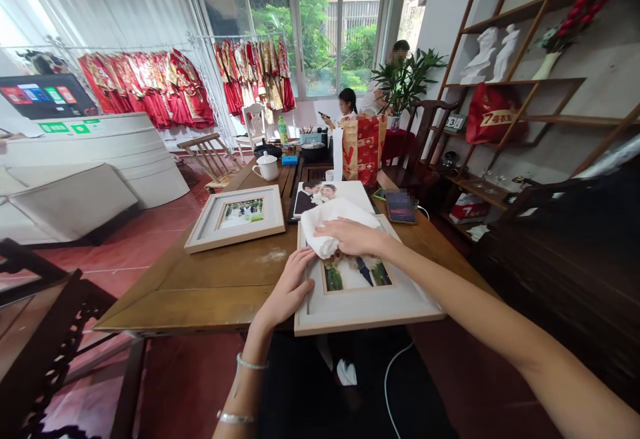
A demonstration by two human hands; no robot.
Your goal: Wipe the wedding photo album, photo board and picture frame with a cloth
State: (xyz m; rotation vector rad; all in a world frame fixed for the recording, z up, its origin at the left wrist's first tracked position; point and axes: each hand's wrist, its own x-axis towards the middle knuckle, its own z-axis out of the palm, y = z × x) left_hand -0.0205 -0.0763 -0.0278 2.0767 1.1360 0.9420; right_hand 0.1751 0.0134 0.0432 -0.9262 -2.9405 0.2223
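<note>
A light wooden picture frame (370,307) with a wide white mat and a photo in its middle lies at the table's near edge, jutting a little past it. My right hand (350,235) presses a folded white cloth (327,216) onto the upper part of this frame, covering some of the photo. At the frame's left edge rests my left hand (290,284), fingers stretched out along it and the thumb apart. Just beyond the cloth lies a large wedding photo print (350,194), partly hidden by it.
Left on the wooden table (200,299) lies a second framed photo (240,216). Farther back stand a lidded white mug (267,166) and a red and tan paper bag (364,149). A phone (401,206) with a cable lies at right. Two people are near the window.
</note>
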